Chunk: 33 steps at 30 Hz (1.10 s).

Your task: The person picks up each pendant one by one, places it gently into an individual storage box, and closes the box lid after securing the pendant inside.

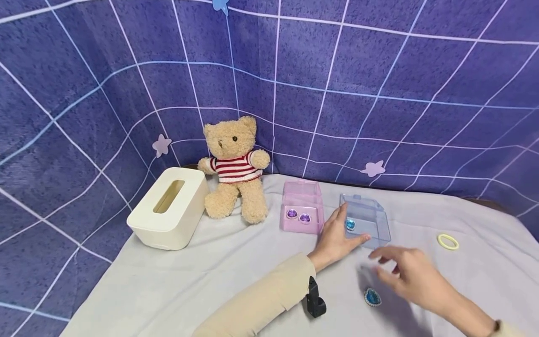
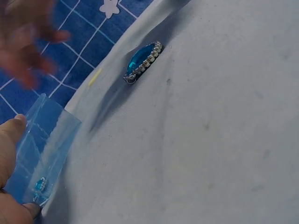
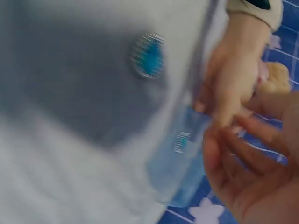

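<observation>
My left hand [image 1: 337,238] braces the clear blue box [image 1: 381,229], fingers and thumb spread wide, the fingers along its left side and the thumb at its near edge. They hide part of that side, so I can't tell what lies behind them; one blue gem [image 1: 350,224] shows inside, right next to my fingers. My right hand [image 1: 421,276] hangs above the table [image 1: 244,248], fingers apart and loosely bent; the left wrist view blurs it badly and cuts it off. Near it, a heart-shaped blue gem [image 1: 372,297] lies on the cloth, its outline smeared in the right wrist view. Just left of the blue box, the open pink box [image 1: 302,228] shows two purple gems [image 1: 305,218]. My left sleeve [image 1: 261,295] runs out of the head view at the bottom; only a scrap of the right one shows.
</observation>
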Available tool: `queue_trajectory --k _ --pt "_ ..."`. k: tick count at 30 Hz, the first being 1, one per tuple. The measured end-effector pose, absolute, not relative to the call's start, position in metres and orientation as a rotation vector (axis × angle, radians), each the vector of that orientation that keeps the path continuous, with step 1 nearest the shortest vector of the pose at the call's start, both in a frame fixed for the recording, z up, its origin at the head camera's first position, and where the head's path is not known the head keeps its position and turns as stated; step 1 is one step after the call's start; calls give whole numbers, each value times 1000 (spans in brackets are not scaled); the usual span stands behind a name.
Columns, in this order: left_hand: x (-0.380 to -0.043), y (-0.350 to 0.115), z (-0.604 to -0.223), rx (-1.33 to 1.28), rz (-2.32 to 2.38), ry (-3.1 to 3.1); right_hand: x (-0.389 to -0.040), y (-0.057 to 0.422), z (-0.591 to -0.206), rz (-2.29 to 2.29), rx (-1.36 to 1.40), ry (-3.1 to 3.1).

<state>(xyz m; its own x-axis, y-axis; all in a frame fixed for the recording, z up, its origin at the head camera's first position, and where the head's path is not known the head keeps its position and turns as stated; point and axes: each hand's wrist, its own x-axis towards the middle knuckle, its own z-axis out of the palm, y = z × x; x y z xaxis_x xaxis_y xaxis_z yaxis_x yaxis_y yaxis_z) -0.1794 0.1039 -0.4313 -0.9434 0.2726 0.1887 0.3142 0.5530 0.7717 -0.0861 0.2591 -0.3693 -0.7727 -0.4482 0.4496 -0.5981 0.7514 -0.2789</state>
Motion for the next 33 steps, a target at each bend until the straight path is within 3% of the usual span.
queue_trajectory --k 5,10,33 --pt "-179 103 -430 -522 -1368 -2723 -65 266 -400 581 1010 -2631" --pt "-179 104 -431 -507 -1399 -2710 -57 267 -416 541 1046 -2689" --pt "-179 103 -431 -496 -1388 -2729 -53 265 -426 497 1015 -2561"
